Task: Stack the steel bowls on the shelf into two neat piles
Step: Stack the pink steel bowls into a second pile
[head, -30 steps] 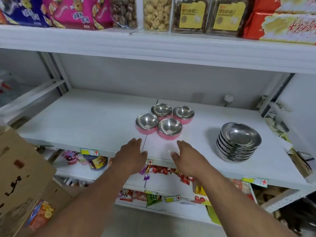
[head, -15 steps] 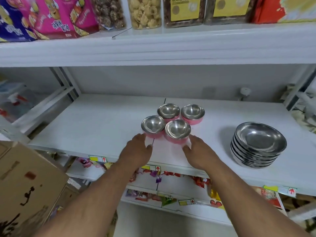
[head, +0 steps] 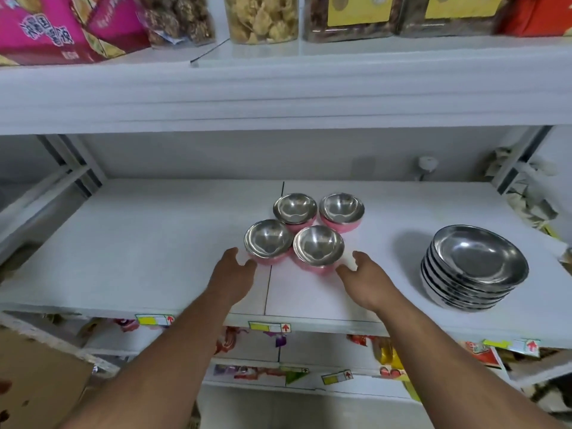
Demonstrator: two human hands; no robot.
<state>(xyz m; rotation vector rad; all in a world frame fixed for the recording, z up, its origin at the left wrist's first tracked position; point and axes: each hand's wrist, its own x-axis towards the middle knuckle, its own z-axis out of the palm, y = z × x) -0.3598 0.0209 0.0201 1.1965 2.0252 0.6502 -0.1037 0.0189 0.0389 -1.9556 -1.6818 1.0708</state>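
One pile of large steel bowls (head: 475, 267) stands done at right; four pink bowls (head: 305, 230) sit unstacked. Left hand (head: 232, 274) and right hand (head: 368, 280), open and empty, flank the near pair.

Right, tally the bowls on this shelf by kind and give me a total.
Small pink-sided steel bowls, loose in a cluster: 4
Plain steel bowls, nested in one pile at the right: about 6, counted by the rims that show; the exact number is hard to tell
Total: about 10
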